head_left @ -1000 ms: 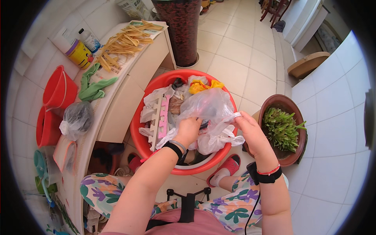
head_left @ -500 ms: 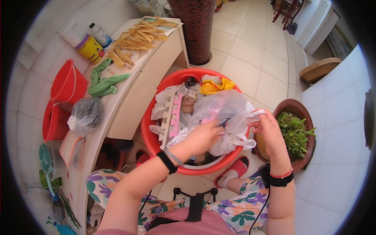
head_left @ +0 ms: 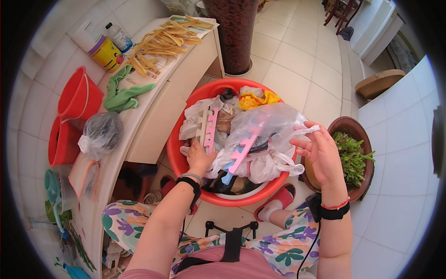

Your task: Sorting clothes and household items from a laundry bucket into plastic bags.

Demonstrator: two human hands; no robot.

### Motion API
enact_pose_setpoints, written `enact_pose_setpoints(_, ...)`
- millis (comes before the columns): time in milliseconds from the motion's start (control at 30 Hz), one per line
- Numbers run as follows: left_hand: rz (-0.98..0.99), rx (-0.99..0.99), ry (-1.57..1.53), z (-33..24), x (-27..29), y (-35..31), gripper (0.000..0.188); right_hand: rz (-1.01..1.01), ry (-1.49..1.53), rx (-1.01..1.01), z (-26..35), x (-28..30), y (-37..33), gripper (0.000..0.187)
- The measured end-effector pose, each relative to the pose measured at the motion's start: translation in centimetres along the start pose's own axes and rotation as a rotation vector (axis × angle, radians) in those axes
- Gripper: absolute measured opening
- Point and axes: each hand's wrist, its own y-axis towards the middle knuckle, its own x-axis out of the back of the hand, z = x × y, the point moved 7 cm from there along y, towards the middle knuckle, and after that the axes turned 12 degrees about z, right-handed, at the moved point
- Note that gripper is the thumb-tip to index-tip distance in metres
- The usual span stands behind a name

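Observation:
A big red tub (head_left: 174,160) stands before me, heaped with plastic bags. My left hand (head_left: 200,160) is closed around the lower ends of two notched foam edge strips, a beige strip (head_left: 202,125) and a pink strip (head_left: 211,130), at the tub's left side. My right hand (head_left: 320,151) pinches the white-looking rim of a clear plastic bag (head_left: 283,118) above the right edge. Another pink notched strip (head_left: 245,151) and a blue strip (head_left: 227,177) lie at the bag's mouth, partly under its film. A knotted white bag (head_left: 265,169) sits below; a yellow bag (head_left: 258,100) lies behind.
At left, a long counter (head_left: 153,107) bears dried strips (head_left: 162,44), a green cloth (head_left: 121,95), red buckets (head_left: 79,95) and a tied dark bag (head_left: 103,132). A potted plant (head_left: 348,158) stands right of the tub. Behind it rises a dark red column (head_left: 231,37).
My left hand has moved from the clear bag to the left and closed on the beige and pink strips. Another pink strip and a blue one now show at the bag.

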Motion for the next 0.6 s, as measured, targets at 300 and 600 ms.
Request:
enact_pose_setpoints(300,0.015,0.033,0.194,-1.4,-0.4,0.8,0.097,-0.038,0.020,0.029,0.0,0.5,0.0,0.029)
enact_pose_setpoints(600,-0.130,-0.146,0.081,-1.6,0.5,0.7,0.074,-0.075,0.002,0.135,-0.1,1.3,-0.1,0.032)
